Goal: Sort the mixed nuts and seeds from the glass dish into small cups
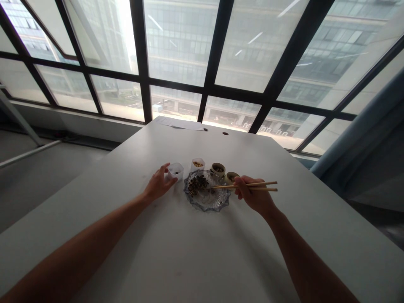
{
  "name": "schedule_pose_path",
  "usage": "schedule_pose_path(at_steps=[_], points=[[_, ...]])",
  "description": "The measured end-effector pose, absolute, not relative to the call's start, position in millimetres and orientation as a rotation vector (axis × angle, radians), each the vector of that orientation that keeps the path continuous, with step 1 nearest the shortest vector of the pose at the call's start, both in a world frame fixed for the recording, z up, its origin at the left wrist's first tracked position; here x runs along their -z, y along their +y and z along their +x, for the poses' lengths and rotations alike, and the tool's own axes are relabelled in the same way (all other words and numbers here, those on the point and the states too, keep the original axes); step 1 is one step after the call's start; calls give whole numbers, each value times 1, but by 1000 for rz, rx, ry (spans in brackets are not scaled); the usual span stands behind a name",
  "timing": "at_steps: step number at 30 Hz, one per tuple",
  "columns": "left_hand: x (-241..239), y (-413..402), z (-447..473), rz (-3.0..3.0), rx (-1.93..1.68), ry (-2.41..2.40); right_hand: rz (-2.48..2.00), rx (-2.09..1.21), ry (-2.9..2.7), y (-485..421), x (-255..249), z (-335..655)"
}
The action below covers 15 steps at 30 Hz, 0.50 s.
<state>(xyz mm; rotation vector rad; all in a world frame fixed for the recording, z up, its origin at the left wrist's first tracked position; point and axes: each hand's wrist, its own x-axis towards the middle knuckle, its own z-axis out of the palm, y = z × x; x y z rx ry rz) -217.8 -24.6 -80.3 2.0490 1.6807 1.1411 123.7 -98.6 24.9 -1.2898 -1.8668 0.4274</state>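
Note:
My left hand (159, 184) has its thumb and fingers around the near left side of a translucent white cup (178, 176), which holds a little dark content. In my right hand (252, 194) is a pair of wooden chopsticks (263, 186), their tips pointing left over a clear glass dish (206, 207) with a scalloped rim. On the dish's left side lies a heap of dark, seed-like pieces (197, 184). Whether the chopstick tips pinch anything is too small to tell.
Behind the dish stand another translucent cup (198, 164) with yellowish pieces and an olive-coloured cup (218, 170). A second olive cup (231, 177) is partly behind my right hand. Papers (179, 123) lie at the white table's (189, 261) far edge, by the windows.

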Motion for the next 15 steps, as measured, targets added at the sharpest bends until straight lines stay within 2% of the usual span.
schedule_pose_path(at_steps=[15], points=[[78,-26,-217,2038,-1131,1691,-1194,-471,-2007,-105,-27,116]])
